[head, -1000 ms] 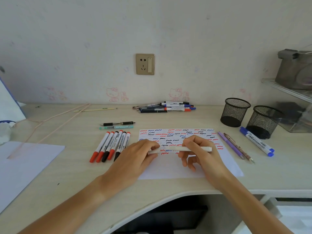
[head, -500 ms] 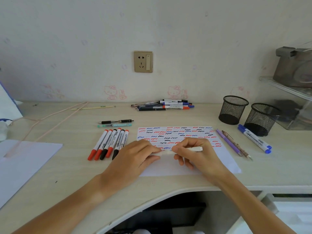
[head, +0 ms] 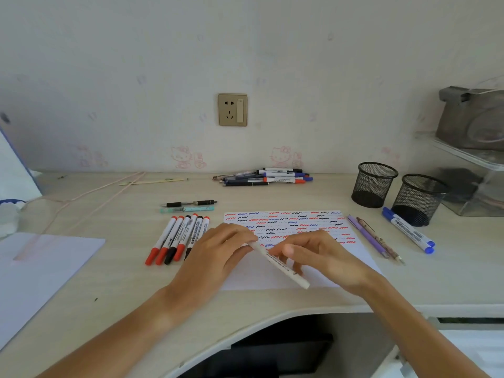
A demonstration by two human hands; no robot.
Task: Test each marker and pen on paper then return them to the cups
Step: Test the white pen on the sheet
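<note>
Both hands are gripping one white marker (head: 281, 264) above the paper (head: 360, 257): left hand (head: 218, 252) pinching its far end, right hand (head: 319, 255) curling around mid-barrel; axis running far-left to near-right.

Your desk (head: 114, 285) reads as pale wood-grain laminate, smooth with a low sheen. The sheet of paper (head: 351, 257) under your hands is matt white, inked with red, blue and black squiggles. The white marker (head: 281, 264) has a smooth plastic barrel, faintly glossy, like the row of markers (head: 177, 238) at the left with their glossy red and black caps. The two cups (head: 374, 184) are black wire mesh, matt metal. You see a satin gold-toned socket plate (head: 232, 109) on a matt, slightly rough wall (head: 163, 64). The tray (head: 480, 205) at the right looks like clear glossy plastic, though blur leaves that uncertain.
</note>
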